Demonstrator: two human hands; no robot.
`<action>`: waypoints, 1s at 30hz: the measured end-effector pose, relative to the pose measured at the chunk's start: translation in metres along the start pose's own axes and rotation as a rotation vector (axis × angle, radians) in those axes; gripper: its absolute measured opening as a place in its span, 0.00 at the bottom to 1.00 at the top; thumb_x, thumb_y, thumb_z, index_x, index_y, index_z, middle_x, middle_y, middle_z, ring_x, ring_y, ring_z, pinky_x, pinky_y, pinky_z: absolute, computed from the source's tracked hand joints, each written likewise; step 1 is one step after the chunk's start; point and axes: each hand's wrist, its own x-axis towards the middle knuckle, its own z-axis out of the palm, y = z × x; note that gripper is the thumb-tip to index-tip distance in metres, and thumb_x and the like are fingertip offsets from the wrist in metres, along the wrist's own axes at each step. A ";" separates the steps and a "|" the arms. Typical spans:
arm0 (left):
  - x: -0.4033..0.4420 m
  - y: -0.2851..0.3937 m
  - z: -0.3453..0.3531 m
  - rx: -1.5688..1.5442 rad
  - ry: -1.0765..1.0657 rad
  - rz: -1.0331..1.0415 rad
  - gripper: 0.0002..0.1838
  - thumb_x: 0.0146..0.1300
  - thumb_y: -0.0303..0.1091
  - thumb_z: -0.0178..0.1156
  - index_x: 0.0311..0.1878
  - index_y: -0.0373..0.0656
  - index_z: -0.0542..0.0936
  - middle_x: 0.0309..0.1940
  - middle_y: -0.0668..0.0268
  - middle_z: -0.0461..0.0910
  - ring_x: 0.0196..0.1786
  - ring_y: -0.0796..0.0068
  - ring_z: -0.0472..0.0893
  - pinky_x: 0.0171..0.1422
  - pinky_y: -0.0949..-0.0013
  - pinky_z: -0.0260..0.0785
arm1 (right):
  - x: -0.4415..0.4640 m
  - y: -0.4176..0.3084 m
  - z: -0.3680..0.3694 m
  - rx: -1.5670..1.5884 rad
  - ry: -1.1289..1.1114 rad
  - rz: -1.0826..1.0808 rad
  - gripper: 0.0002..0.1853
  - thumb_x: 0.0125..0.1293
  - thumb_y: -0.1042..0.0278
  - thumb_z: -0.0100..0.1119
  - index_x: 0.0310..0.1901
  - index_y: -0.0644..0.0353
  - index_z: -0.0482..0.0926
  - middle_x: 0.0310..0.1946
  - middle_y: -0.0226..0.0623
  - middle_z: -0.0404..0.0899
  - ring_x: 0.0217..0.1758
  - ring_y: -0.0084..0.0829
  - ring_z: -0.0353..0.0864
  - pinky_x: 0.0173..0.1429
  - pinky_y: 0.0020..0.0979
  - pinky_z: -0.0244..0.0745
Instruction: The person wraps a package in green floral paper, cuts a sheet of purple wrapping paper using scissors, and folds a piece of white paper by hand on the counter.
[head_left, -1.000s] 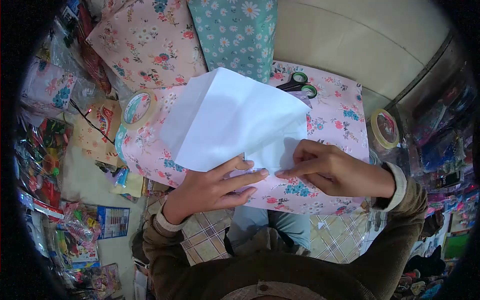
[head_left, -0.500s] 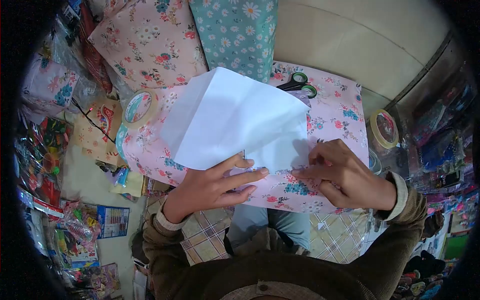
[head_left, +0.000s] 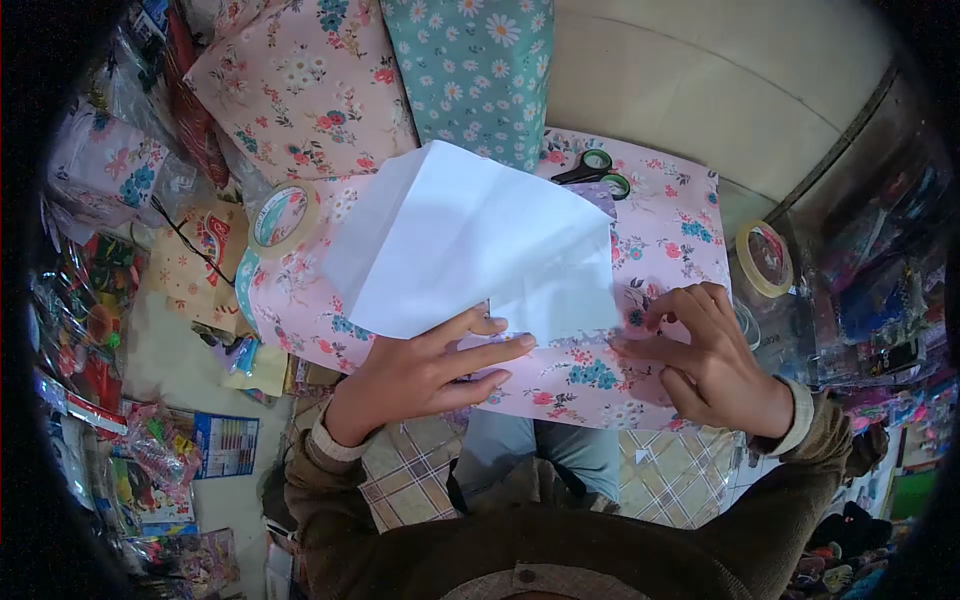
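Note:
A sheet of white paper, folded with a flap at its lower right, lies on pink floral paper. My left hand rests on the lower edge of the white paper, fingers stretched and spread, the tips pressing near the fold. At the lower right corner of the white paper, my right hand hovers or rests with its index finger extended towards the edge. Its other fingers are bent and apart, and I see nothing between them. Black and green scissors lie partly under the paper's upper right edge.
One tape roll sits at the left of the floral paper, another tape roll at the right. Pink and green floral packages stand behind. Packaged goods crowd the left side, with more along the right.
My right hand has shifted slightly right, away from the corner of the white paper, and its fingers have spread. My left hand stays in place.

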 end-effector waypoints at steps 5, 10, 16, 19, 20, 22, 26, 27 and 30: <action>-0.004 -0.010 0.004 0.062 0.093 0.117 0.20 0.54 0.35 0.69 0.52 0.58 0.83 0.49 0.74 0.79 0.46 0.74 0.83 0.47 0.67 0.76 | -0.004 -0.002 0.003 -0.054 0.016 -0.001 0.20 0.48 0.69 0.59 0.46 0.55 0.84 0.42 0.41 0.69 0.45 0.39 0.69 0.53 0.42 0.60; -0.005 -0.013 -0.009 -0.070 0.100 0.105 0.14 0.53 0.33 0.70 0.44 0.49 0.84 0.50 0.74 0.82 0.51 0.72 0.82 0.49 0.66 0.75 | -0.003 -0.006 0.001 -0.081 -0.001 0.003 0.19 0.49 0.67 0.61 0.46 0.55 0.83 0.41 0.40 0.69 0.45 0.38 0.69 0.54 0.43 0.59; -0.006 -0.009 -0.003 -0.104 0.142 0.042 0.10 0.52 0.34 0.70 0.38 0.45 0.84 0.44 0.73 0.84 0.48 0.70 0.83 0.48 0.66 0.74 | 0.004 -0.016 -0.001 -0.155 0.016 -0.025 0.19 0.49 0.64 0.65 0.44 0.61 0.81 0.40 0.39 0.70 0.44 0.38 0.70 0.54 0.43 0.60; 0.003 0.001 -0.012 0.020 0.074 0.116 0.10 0.50 0.29 0.71 0.35 0.38 0.81 0.45 0.62 0.83 0.51 0.62 0.83 0.50 0.66 0.77 | 0.018 -0.031 -0.004 -0.111 0.046 -0.001 0.21 0.50 0.72 0.64 0.49 0.65 0.79 0.39 0.41 0.71 0.41 0.38 0.73 0.50 0.40 0.66; 0.005 0.002 -0.012 0.002 0.073 0.099 0.10 0.51 0.29 0.71 0.34 0.38 0.81 0.44 0.62 0.83 0.48 0.62 0.83 0.48 0.66 0.77 | 0.023 -0.036 -0.002 -0.079 0.066 -0.029 0.21 0.51 0.71 0.65 0.49 0.66 0.78 0.38 0.41 0.72 0.40 0.39 0.73 0.48 0.38 0.68; 0.008 0.004 -0.013 -0.036 0.066 0.057 0.08 0.53 0.30 0.70 0.31 0.37 0.80 0.42 0.61 0.83 0.44 0.63 0.84 0.44 0.67 0.76 | 0.036 -0.041 0.006 -0.061 0.111 -0.132 0.18 0.55 0.70 0.64 0.48 0.67 0.77 0.36 0.41 0.74 0.36 0.37 0.76 0.40 0.34 0.74; 0.018 -0.001 -0.025 -0.215 -0.085 -0.106 0.10 0.53 0.33 0.69 0.31 0.38 0.79 0.40 0.60 0.82 0.42 0.61 0.83 0.43 0.65 0.73 | 0.054 -0.035 0.029 -0.189 0.020 -0.217 0.12 0.49 0.75 0.58 0.37 0.68 0.74 0.34 0.41 0.76 0.37 0.34 0.79 0.40 0.30 0.76; 0.023 -0.002 -0.033 -0.146 -0.077 -0.110 0.11 0.54 0.34 0.69 0.32 0.38 0.79 0.42 0.60 0.82 0.45 0.61 0.82 0.46 0.64 0.72 | 0.056 -0.035 0.028 -0.227 0.011 -0.232 0.11 0.48 0.75 0.58 0.36 0.67 0.74 0.33 0.40 0.76 0.36 0.33 0.79 0.38 0.30 0.76; 0.037 0.003 -0.062 0.144 -0.099 -0.190 0.20 0.59 0.39 0.65 0.50 0.39 0.76 0.53 0.55 0.77 0.59 0.56 0.75 0.63 0.58 0.63 | 0.059 -0.035 0.026 -0.312 -0.012 -0.261 0.09 0.47 0.75 0.59 0.32 0.65 0.74 0.30 0.38 0.76 0.32 0.33 0.79 0.33 0.30 0.76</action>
